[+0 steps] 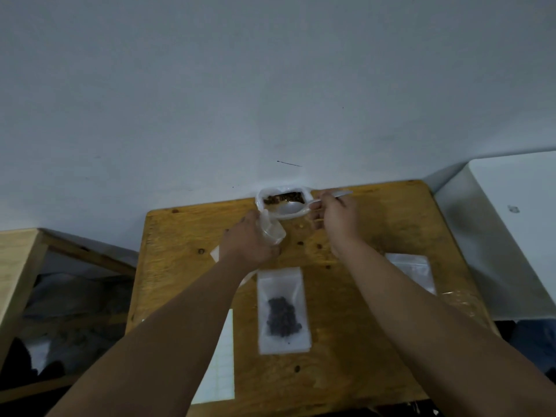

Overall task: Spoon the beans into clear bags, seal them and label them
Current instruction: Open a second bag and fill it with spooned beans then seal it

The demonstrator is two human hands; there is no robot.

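A white container (261, 196) of brown beans (282, 197) stands at the far edge of the wooden table (376, 326), against the wall. My right hand (335, 216) grips a clear plastic spoon (290, 207), whose bowl lies over the container. My left hand (248, 240) holds an empty clear bag (272, 231) just in front of the container, its mouth turned toward the spoon. A filled bag of dark beans (282, 311) lies flat in the middle of the table.
Several empty clear bags (412, 269) lie at the table's right side. A white label sheet (224, 359) lies under my left forearm. A wooden frame (21, 275) stands to the left, a white surface (511, 236) to the right.
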